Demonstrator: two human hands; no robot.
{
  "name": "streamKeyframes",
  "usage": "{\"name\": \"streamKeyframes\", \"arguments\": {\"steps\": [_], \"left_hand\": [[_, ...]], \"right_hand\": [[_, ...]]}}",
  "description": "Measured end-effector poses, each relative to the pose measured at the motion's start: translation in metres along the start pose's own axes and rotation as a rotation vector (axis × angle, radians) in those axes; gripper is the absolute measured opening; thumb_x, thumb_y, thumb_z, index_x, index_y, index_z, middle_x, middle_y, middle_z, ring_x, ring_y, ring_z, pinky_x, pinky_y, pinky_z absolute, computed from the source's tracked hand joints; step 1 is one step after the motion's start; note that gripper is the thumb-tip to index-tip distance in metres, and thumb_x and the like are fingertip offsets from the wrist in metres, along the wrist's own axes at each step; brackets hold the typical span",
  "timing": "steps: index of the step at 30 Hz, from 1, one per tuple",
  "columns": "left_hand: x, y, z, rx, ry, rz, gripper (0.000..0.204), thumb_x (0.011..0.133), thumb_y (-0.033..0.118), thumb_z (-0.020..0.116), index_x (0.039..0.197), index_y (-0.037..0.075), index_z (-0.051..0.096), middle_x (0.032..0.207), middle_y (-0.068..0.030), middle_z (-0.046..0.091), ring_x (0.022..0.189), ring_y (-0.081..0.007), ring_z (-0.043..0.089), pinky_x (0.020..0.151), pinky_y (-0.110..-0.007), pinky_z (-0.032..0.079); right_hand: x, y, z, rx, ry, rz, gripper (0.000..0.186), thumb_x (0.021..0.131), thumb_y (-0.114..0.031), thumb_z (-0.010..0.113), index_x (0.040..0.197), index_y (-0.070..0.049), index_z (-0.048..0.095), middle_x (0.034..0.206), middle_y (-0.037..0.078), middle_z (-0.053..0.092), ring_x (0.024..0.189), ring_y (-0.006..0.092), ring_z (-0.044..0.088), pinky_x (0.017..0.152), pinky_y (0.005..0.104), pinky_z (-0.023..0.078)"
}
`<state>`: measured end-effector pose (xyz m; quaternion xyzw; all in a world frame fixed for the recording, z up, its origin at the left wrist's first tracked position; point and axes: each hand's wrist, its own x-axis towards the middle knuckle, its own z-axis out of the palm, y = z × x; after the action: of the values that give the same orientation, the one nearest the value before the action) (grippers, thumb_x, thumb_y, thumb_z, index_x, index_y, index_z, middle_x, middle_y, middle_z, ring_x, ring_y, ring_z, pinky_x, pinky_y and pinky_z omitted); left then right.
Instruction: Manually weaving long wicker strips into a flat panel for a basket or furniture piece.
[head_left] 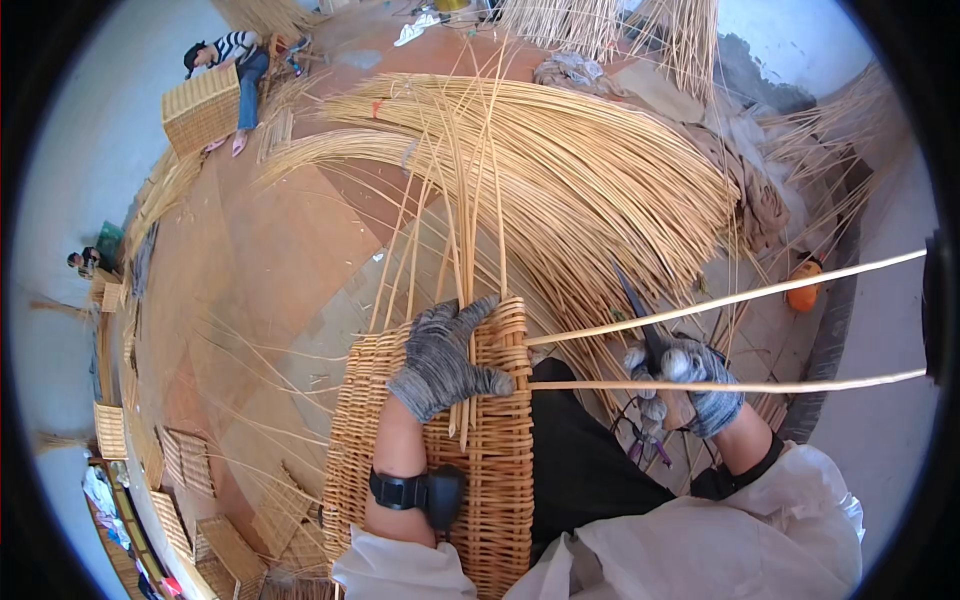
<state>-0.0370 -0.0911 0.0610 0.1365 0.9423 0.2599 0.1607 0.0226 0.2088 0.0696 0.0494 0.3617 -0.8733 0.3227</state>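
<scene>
A woven wicker panel (370,470) lies over my lap. My left hand (445,365), in a grey knit glove, rests on it with fingers spread, pressing over several upright loose canes (499,200); their lower tips lie on the weave. My right hand (690,385), also gloved, grips a long dark pointed tool (645,320) with its point upward. Two long canes (800,283) stick out rightward from the panel's right edge, passing the right hand. Part of the tool's lower end is hidden by the fingers.
A large cane bundle (620,180) covers the floor ahead. A person (230,60) with a wicker box (200,110) is at upper left, another (88,262) at far left. Wicker pieces (185,460) lie at lower left; an orange object (803,290) stands by the right wall.
</scene>
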Motion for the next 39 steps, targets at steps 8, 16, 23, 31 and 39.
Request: {"name": "streamKeyframes", "arguments": {"steps": [8, 16, 23, 31, 39], "left_hand": [[-0.002, -0.001, 0.004, 0.006, 0.049, 0.008, 0.115, 0.035, 0.065, 0.075, 0.134, 0.02, 0.037, 0.127, -0.0262, 0.039, 0.122, -0.0405, 0.032, 0.103, -0.043, 0.024], [0.0, 0.002, 0.0, -0.062, 0.06, 0.026, 0.114, 0.032, 0.064, 0.075, 0.132, 0.023, 0.039, 0.128, -0.0281, 0.037, 0.123, -0.0424, 0.03, 0.104, -0.043, 0.024], [0.003, 0.003, -0.001, -0.066, 0.025, 0.001, 0.114, 0.033, 0.065, 0.074, 0.133, 0.023, 0.039, 0.128, -0.0282, 0.037, 0.123, -0.0426, 0.031, 0.104, -0.043, 0.024], [0.003, 0.002, 0.0, -0.054, 0.042, 0.014, 0.112, 0.034, 0.063, 0.076, 0.133, 0.025, 0.039, 0.127, -0.0289, 0.038, 0.122, -0.0433, 0.031, 0.104, -0.044, 0.025], [0.006, -0.002, 0.006, -0.03, 0.074, -0.01, 0.11, 0.035, 0.065, 0.074, 0.132, 0.029, 0.038, 0.126, -0.0299, 0.038, 0.122, -0.0446, 0.03, 0.104, -0.045, 0.023]], "right_hand": [[-0.057, 0.031, -0.046, 0.136, 0.136, 0.681, 0.023, 0.091, -0.013, 0.044, 0.112, -0.007, 0.053, 0.093, 0.004, 0.057, 0.078, 0.0119, 0.057, 0.07, 0.0248, 0.048], [-0.05, 0.006, 0.024, -1.037, -0.118, 0.039, 0.047, 0.067, -0.005, 0.074, 0.111, -0.006, 0.06, 0.102, 0.01, 0.063, 0.092, 0.0177, 0.061, 0.081, 0.0271, 0.047], [-0.041, 0.015, 0.021, -0.985, -0.103, -0.01, 0.046, 0.067, -0.008, 0.074, 0.111, -0.006, 0.06, 0.098, 0.01, 0.063, 0.087, 0.0193, 0.061, 0.078, 0.028, 0.047], [-0.032, -0.005, 0.021, -1.256, -0.345, 0.021, 0.047, 0.073, -0.005, 0.066, 0.119, -0.008, 0.054, 0.111, 0.013, 0.059, 0.096, 0.0222, 0.06, 0.083, 0.03, 0.048], [-0.018, -0.016, 0.034, -1.249, -0.325, 0.008, 0.049, 0.07, -0.001, 0.069, 0.117, -0.007, 0.055, 0.105, 0.009, 0.062, 0.089, 0.0172, 0.061, 0.076, 0.0281, 0.051]]}}
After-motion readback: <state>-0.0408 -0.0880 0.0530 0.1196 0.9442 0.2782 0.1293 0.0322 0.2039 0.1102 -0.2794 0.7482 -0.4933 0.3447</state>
